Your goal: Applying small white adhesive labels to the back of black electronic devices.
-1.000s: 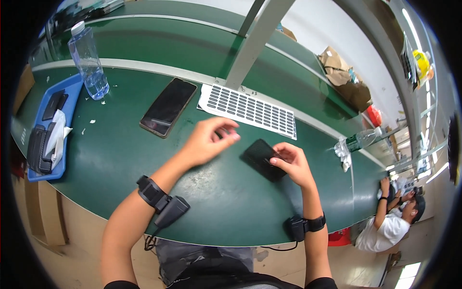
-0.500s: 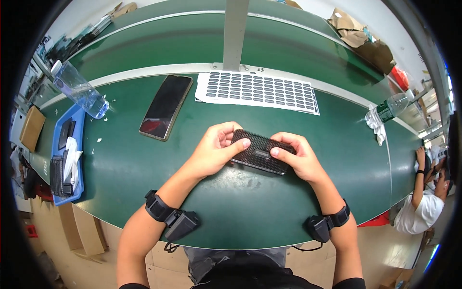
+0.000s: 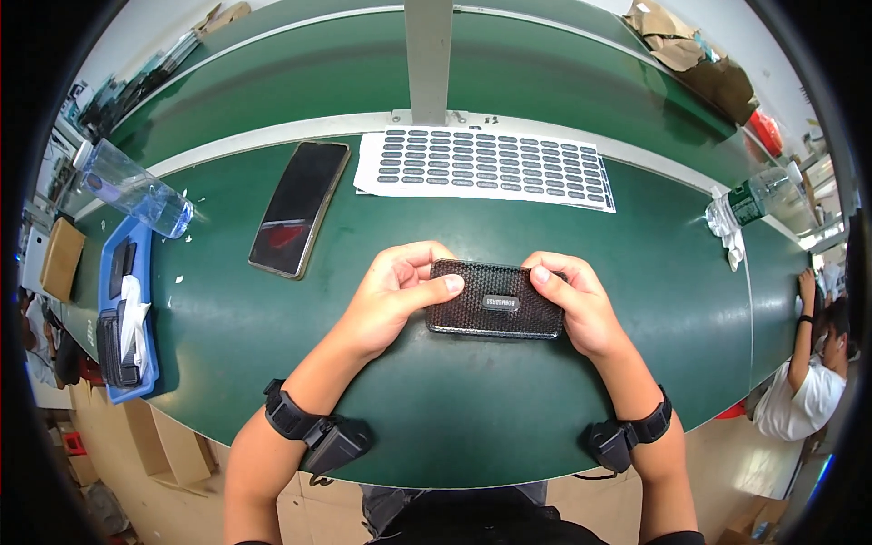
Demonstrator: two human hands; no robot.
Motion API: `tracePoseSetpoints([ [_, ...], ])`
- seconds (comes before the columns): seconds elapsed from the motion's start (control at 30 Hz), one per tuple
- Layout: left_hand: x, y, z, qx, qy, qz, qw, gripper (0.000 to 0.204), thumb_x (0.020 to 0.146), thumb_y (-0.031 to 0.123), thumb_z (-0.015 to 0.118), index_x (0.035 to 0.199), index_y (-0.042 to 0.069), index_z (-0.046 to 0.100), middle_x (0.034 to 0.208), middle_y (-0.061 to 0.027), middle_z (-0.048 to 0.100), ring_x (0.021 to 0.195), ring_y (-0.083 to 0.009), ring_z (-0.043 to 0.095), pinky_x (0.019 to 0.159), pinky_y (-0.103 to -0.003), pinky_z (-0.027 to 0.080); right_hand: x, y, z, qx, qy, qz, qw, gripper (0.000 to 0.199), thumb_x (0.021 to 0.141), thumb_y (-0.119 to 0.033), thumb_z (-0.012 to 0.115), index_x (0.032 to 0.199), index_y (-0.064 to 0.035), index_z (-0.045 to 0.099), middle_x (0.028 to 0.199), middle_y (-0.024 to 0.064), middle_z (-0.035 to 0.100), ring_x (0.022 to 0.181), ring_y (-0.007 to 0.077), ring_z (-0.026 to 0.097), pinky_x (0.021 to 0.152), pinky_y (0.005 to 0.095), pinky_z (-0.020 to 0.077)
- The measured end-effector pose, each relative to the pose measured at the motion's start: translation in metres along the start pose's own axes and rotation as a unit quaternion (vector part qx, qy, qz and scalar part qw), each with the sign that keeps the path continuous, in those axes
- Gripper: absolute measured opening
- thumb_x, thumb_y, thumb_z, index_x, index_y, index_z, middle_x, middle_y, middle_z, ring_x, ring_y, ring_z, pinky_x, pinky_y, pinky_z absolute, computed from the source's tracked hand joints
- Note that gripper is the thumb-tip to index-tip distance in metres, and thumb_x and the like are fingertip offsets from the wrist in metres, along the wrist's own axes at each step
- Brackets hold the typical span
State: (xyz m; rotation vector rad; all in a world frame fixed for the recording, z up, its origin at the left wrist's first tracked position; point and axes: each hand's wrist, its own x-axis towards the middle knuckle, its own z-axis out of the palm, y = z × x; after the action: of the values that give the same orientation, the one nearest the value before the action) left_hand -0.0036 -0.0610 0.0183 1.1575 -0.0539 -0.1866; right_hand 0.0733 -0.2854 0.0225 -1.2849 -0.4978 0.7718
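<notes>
Between my two hands is a flat black rectangular case (image 3: 495, 313) with a honeycomb-patterned face and a small grey oval label (image 3: 501, 302) at its middle. My left hand (image 3: 400, 295) grips its left end, thumb on the patterned face and fingers behind. At the right end, my right hand (image 3: 579, 300) pinches the upper corner with the thumb on the front. The fingers behind the case are partly hidden. Beyond the hands lies a white sheet (image 3: 368, 177) bearing rows of similar grey oval labels.
A smartphone (image 3: 300, 209) lies at left on the green table (image 3: 436, 400). Further left are a water bottle (image 3: 136, 191) and a blue tray (image 3: 150, 341) holding black items and white tissue. At right stands a green-labelled bottle (image 3: 758, 200); a person (image 3: 804, 391) sits beyond.
The case has turned from a rightward-down slant to nearly level, its patterned face now more squarely toward me. Both hands still hold it, and the view has shifted slightly.
</notes>
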Motion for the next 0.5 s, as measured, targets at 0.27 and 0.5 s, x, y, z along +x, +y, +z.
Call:
tracePoseSetpoints([
  [0.27,-0.0015,0.0025,0.0011,-0.019,0.013,-0.011,1.0,0.009,0.089,0.008,0.062,0.092,0.0,0.06,0.085,-0.0038,0.065,0.077,-0.0075,0.06,0.07,-0.022,0.048,0.0006,-0.0043,0.0021,-0.004,0.009,0.01,1.0,0.024,0.097,-0.02,0.053,0.09,0.0007,0.063,0.085,-0.0012,0.061,0.081,0.0057,0.052,0.075,0.0228,0.0422],
  [0.5,-0.0015,-0.0043,0.0023,0.048,0.033,-0.008,0.998,0.014,0.085,-0.001,0.062,0.098,-0.001,0.057,0.089,-0.0045,0.063,0.076,-0.0088,0.059,0.071,-0.022,0.048,-0.0019,-0.0006,-0.0019,-0.037,0.042,0.0,0.998,0.018,0.094,-0.014,0.054,0.094,0.0016,0.062,0.088,0.0016,0.061,0.083,0.0076,0.053,0.077,0.0247,0.0428],
])
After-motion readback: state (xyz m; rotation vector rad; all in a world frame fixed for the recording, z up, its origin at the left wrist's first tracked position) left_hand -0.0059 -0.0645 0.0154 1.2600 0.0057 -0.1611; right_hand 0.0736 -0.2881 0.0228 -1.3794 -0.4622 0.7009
